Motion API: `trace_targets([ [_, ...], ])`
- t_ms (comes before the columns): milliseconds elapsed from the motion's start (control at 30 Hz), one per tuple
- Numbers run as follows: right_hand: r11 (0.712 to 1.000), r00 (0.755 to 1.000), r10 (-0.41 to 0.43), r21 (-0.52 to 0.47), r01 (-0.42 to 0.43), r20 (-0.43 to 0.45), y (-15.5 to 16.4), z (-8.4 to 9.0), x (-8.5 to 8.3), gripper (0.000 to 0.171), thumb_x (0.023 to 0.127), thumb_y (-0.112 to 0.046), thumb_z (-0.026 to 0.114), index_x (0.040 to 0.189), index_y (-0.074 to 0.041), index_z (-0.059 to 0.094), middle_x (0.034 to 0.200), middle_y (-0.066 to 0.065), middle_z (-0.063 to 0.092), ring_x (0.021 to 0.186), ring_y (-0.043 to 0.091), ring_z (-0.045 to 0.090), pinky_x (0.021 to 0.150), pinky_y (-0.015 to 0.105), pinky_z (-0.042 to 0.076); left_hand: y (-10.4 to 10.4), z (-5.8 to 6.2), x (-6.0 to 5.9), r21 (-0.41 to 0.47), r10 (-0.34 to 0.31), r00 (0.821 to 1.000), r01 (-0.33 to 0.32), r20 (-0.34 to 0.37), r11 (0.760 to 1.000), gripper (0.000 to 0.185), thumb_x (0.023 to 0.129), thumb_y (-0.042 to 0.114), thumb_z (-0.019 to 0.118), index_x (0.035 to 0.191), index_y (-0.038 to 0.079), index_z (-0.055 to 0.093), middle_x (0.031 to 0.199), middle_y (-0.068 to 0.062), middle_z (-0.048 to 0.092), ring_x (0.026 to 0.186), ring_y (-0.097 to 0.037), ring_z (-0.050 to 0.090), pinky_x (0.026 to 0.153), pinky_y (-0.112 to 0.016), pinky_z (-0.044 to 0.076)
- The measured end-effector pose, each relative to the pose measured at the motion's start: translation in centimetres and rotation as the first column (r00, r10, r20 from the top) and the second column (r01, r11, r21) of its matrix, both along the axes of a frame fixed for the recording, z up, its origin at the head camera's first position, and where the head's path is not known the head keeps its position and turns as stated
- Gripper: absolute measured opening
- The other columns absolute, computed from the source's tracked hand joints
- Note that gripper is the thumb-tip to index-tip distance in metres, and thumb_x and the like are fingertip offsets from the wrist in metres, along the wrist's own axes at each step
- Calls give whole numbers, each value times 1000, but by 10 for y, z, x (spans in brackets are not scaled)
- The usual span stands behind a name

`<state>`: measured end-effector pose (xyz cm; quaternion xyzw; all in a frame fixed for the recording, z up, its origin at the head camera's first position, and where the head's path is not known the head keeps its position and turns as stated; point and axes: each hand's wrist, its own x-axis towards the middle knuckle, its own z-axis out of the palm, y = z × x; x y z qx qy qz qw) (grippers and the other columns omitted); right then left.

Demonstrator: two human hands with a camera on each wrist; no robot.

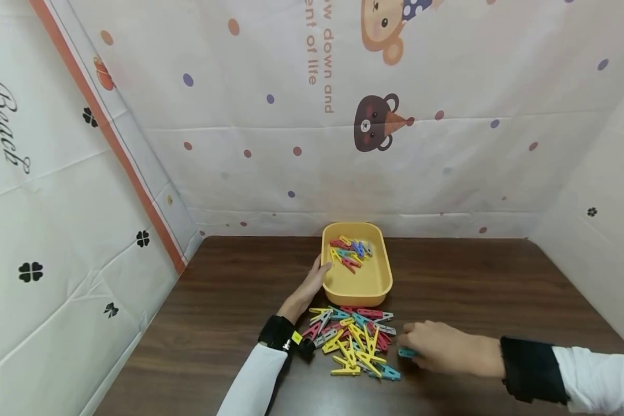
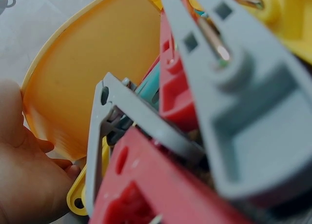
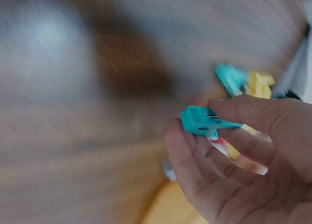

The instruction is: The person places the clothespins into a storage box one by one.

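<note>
My left hand holds the left side of a yellow plastic basin, its thumb at the rim. In the left wrist view that hand lies against the outside of the basin wall. Inside the basin are several clothespins in mixed colours. A teal clothespin is pinched between the thumb and fingers of my right hand. In the head view, the right hand is just right of a loose pile of clothespins, and most of the teal one is hidden under it.
The pile lies on a dark wooden table, directly in front of the basin. A printed cloth hangs behind the table, with further cloth at the left and right. Black bands circle both wrists.
</note>
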<state>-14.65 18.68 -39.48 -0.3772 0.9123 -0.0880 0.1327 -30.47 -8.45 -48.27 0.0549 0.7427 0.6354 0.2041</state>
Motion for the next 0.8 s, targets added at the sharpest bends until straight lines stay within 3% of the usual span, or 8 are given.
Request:
trace_targets([
  [67,1000,998,3,-19,-5,-64,-3,11,-7,18,84,-5,81,91,-17,69,81,-9,56,67,-2,45,54,18,38,0,0,1,6,4,1000,-4,4,1000,71,110,46,36,166,22,1,173,-14,11,160,-35,8,125,-62,12],
  [233,998,974,-17,-66,2,-226,-19,47,-42,14,84,-5,81,92,-13,73,84,-2,67,69,4,59,57,19,48,1,0,1,12,12,1000,-12,4,1000,69,110,44,36,166,22,2,172,-14,13,159,-35,10,125,-60,12],
  [433,966,947,-161,-243,92,-280,-51,77,-127,4,91,-1,74,90,-4,76,82,9,73,67,14,65,62,27,53,-4,-2,1,16,20,1000,-20,1,1000,70,110,43,37,166,21,3,172,-15,10,159,-37,7,124,-62,11],
  [567,930,924,-295,-294,219,-243,-74,66,-179,10,95,0,68,90,4,77,83,16,75,70,22,68,67,33,55,-4,-2,2,12,8,1000,-8,5,1000,69,110,44,36,167,22,4,172,-16,10,159,-39,3,124,-64,8],
  [633,922,916,-343,-263,286,-208,-86,53,-200,20,96,0,66,77,4,71,69,11,66,61,18,59,64,30,51,-2,-2,3,6,8,1000,-8,4,1000,68,109,44,36,167,23,5,172,-16,8,159,-39,-3,124,-65,6],
  [733,900,883,-426,-193,392,-194,-99,22,-232,25,95,0,65,70,1,62,65,9,56,59,17,46,63,32,44,1,-2,4,8,28,1000,-28,-3,1000,68,109,45,37,166,23,8,172,-17,8,159,-40,-5,123,-66,5],
  [800,873,858,-485,-146,465,-171,-104,1,-250,13,94,3,63,81,6,64,78,16,61,67,23,52,68,35,48,2,-2,4,7,39,999,-39,-3,999,68,108,46,38,166,24,10,172,-18,8,158,-41,-3,123,-66,7],
])
